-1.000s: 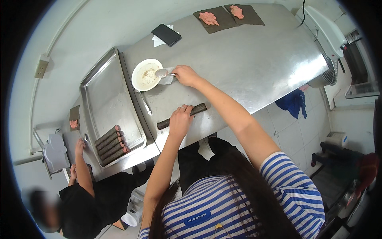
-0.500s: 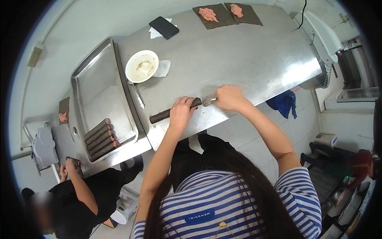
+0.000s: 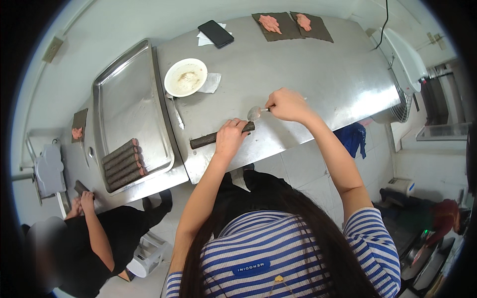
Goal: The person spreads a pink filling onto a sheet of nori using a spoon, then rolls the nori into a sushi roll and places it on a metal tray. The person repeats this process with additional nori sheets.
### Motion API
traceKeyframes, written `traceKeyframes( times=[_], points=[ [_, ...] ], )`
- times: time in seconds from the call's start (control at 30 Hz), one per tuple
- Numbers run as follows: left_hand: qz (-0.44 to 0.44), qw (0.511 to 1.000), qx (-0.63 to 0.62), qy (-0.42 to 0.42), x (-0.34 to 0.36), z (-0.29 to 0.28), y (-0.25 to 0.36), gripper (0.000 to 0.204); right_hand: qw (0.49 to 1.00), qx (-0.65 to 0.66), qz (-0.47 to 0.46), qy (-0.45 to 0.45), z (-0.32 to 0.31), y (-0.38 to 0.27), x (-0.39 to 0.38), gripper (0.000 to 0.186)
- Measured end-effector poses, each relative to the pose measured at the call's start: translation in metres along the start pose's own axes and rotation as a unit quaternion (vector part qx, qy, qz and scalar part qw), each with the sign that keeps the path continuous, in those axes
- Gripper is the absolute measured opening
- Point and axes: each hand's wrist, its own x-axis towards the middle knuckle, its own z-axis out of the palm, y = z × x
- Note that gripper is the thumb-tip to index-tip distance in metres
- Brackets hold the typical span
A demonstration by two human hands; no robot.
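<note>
On the steel table's near edge lies a long dark seaweed roll (image 3: 203, 141). My left hand (image 3: 230, 139) is closed over its right half, fingers curled across the top. My right hand (image 3: 287, 104) is a fist around the handle of a metal spoon (image 3: 254, 113). The spoon's bowl is just beyond the roll's right end; whether it touches the roll I cannot tell. Behind my left hand stands a white bowl (image 3: 172, 82) with some pale residue in it. Beside that bowl lies a second utensil with a metal handle (image 3: 177, 115).
Left is a steel tray (image 3: 126, 89) with several filled seaweed rolls (image 3: 120, 166). A co-worker's hands (image 3: 85, 202) hold another roll beyond it. At the back lie a phone (image 3: 215, 34) and two seaweed sheets (image 3: 318, 31) with pink paste. A fan (image 3: 405, 102) stands right.
My right hand has moved the spoon away from the roll's end, farther from me and slightly left. My left hand stays on the roll. The whole view has shifted slightly.
</note>
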Motion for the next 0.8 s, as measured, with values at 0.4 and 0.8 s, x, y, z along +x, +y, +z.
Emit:
traceKeyframes(
  times=[0.4,0.8],
  points=[
    [-0.039,0.995,0.042,0.088,-0.035,0.005,-0.026,0.036,0.8,-0.25,-0.535,0.107,0.017,-0.133,0.101,0.011],
    [-0.054,0.984,0.043,0.165,-0.046,0.012,-0.039,0.036,0.618,-0.384,-0.685,-0.026,0.075,-0.217,0.144,0.009]
  ],
)
